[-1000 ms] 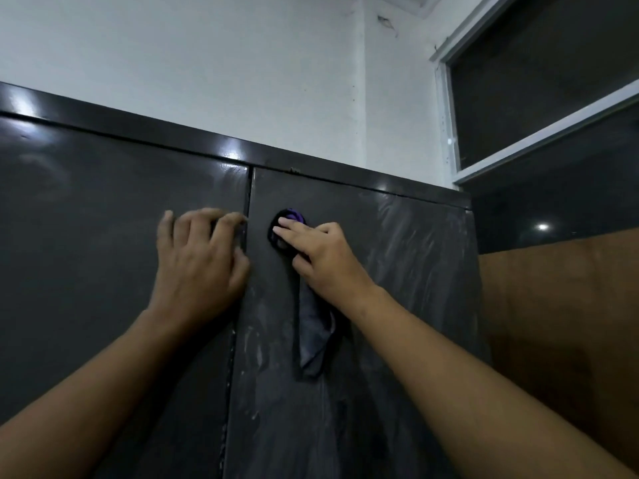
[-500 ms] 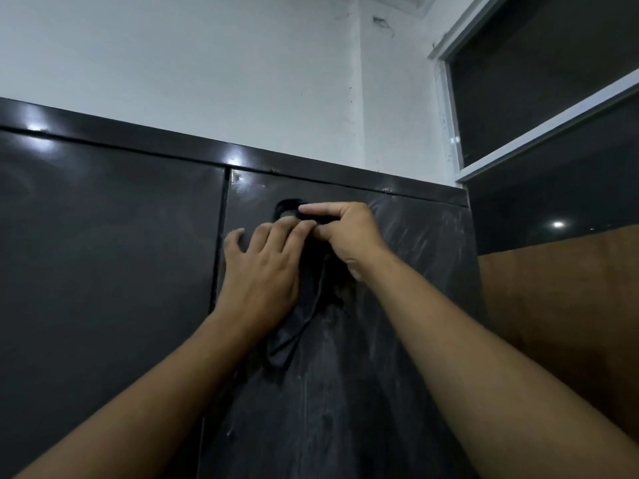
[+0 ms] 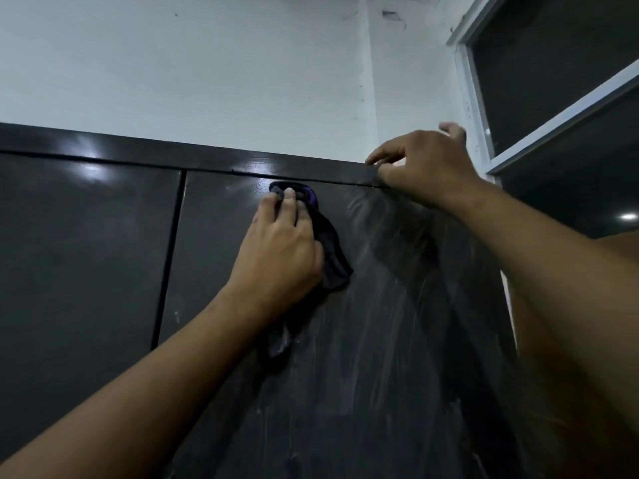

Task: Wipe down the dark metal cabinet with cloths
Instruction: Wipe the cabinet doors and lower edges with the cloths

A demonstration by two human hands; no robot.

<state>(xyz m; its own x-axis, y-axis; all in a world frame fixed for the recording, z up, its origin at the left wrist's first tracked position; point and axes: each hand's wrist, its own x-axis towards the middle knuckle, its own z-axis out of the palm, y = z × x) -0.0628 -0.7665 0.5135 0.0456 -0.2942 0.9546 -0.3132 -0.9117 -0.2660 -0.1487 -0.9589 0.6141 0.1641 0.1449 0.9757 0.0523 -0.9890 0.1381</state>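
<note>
The dark metal cabinet (image 3: 86, 254) fills the lower view, with two doors split by a vertical gap. My left hand (image 3: 280, 250) presses a dark cloth (image 3: 332, 261) with a purple patch against the right door, just below the top rail. One end of the cloth hangs under my wrist. My right hand (image 3: 425, 167) is at the cabinet's top right corner, its fingers curled over the top edge and holding it. Pale wipe streaks (image 3: 390, 271) run down the right door.
A white wall (image 3: 207, 70) rises behind the cabinet. A dark window with a white frame (image 3: 567, 95) stands close to the cabinet's right side. A brown surface (image 3: 619, 247) shows at the right edge, below the window.
The cloth passed from my right hand to my left hand, which now presses it higher on the right door. My right hand moved up and right to the cabinet's top corner.
</note>
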